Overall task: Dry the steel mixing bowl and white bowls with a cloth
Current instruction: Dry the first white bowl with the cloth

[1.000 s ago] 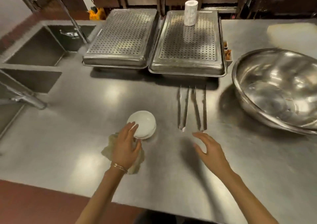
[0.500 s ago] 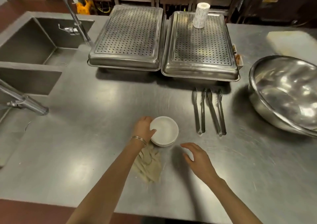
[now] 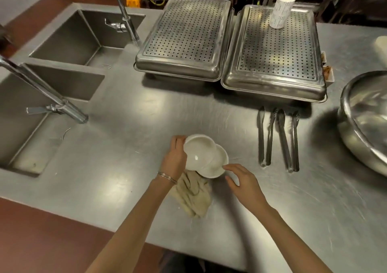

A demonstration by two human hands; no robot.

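Head view: I see two white bowls at the near centre of the steel counter point(image 3: 125, 147). The upper white bowl point(image 3: 199, 153) is tilted, with its glossy inside facing up and toward me and one bright highlight near its middle. It overlaps the lower white bowl point(image 3: 219, 164), which sits flat on the counter just to its right. Both are small, round and plain.

The left hand point(image 3: 174, 159) grips the upper white bowl at its left edge. Its fingers point(image 3: 178, 142) curl over the far rim and the palm lies against the outer wall. A thin bracelet point(image 3: 167, 176) circles that wrist.

The right hand point(image 3: 245, 182) holds nothing. Its fingers are loosely spread and slightly bent, with the index fingertip point(image 3: 227, 167) at the near rim of the lower white bowl. I cannot confirm contact.

The cloth point(image 3: 192, 193) is beige and crumpled. It lies on the counter just below the bowls, and its upper end runs under the left hand. I cannot tell whether that hand also holds it.

The steel mixing bowl point(image 3: 366, 122) is large and shiny. It stands at the right edge of the view, well apart from both hands and cut off by the frame.

Two pairs of tongs point(image 3: 278, 138) lie side by side between the white bowls and the steel mixing bowl. Two perforated trays point(image 3: 184, 38) sit at the back of the counter, and the right one carries an upright white roll point(image 3: 281, 11). A sink point(image 3: 83, 36) with a faucet point(image 3: 125, 11) lies at the far left.
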